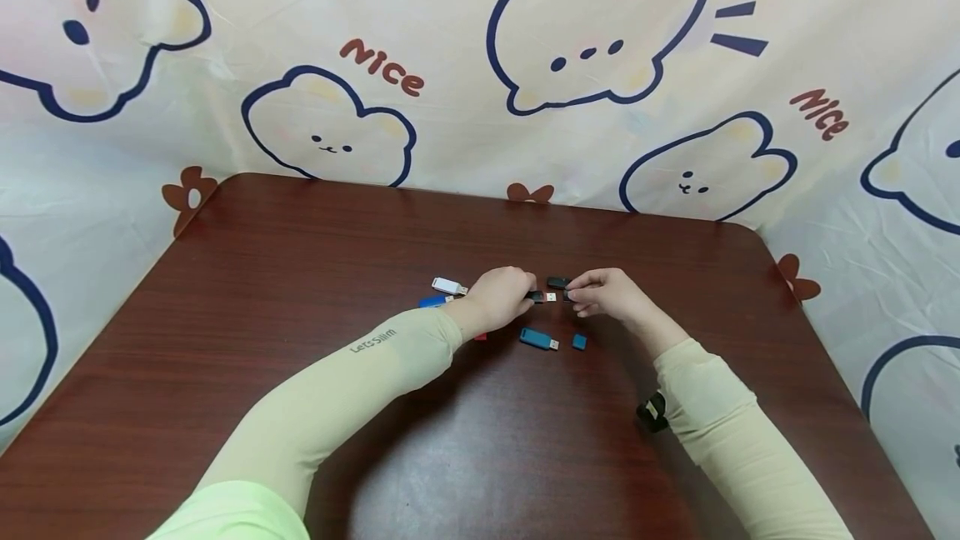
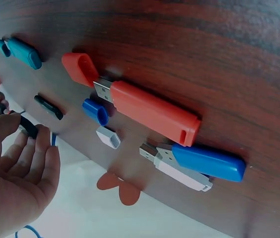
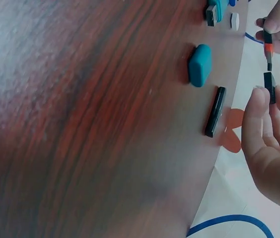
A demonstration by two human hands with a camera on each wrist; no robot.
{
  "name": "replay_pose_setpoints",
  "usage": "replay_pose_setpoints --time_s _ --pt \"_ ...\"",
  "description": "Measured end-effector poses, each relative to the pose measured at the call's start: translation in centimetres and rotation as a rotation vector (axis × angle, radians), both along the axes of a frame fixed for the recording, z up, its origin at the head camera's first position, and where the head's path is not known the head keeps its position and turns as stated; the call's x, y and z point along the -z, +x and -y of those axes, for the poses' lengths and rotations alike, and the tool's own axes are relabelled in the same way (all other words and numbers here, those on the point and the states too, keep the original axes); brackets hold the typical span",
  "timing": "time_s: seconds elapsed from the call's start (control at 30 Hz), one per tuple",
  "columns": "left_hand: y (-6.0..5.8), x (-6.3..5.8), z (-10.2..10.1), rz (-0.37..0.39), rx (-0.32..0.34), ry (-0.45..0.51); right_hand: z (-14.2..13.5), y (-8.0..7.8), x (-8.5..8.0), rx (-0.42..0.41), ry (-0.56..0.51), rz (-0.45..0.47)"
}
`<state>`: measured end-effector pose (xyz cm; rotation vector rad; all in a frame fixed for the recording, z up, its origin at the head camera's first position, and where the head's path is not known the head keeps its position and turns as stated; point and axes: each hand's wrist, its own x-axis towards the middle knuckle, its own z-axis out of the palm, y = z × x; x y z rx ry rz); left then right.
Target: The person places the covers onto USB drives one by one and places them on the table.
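Observation:
My left hand (image 1: pixel 501 298) pinches a black USB flash drive (image 3: pixel 268 38), its metal plug bare and a red band beside the plug. Facing it, the right hand (image 1: pixel 611 297) holds a small black cap (image 3: pixel 269 88) between thumb and fingers. A narrow gap separates cap and plug in the right wrist view, where the two are lined up. Just behind the cap on the table lies a slim black piece (image 1: pixel 558 282). Closer to the person are a teal flash drive (image 1: pixel 536 338) with its plug bare and its teal cap (image 1: pixel 579 342).
In the left wrist view, a red flash drive (image 2: pixel 152 111) lies by its red cap (image 2: pixel 79 68). A blue drive (image 2: pixel 209 162) touches a white drive (image 2: pixel 182 176); their blue cap (image 2: pixel 96 111) and white cap (image 2: pixel 108 137) lie apart. A patterned cloth (image 1: pixel 450 132) hangs behind the brown table (image 1: pixel 315 240).

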<state>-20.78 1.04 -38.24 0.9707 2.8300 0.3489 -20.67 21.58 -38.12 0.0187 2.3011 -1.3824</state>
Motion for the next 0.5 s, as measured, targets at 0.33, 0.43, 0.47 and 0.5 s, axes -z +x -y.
replay_pose_setpoints --time_s 0.33,0.43,0.47,0.5 --pt "0.10 -0.22 -0.07 -0.013 0.014 0.006 0.47 0.03 -0.19 0.028 0.018 0.009" --pt "0.14 -0.31 -0.14 -0.013 0.015 -0.001 0.52 0.02 -0.14 0.032 0.016 0.010" --pt "0.16 -0.34 -0.17 -0.008 0.014 -0.002 0.53 0.02 -0.14 0.029 0.015 0.009" --pt "0.18 -0.39 -0.20 -0.005 0.015 -0.004 0.54 0.02 -0.14 0.030 0.014 0.010"
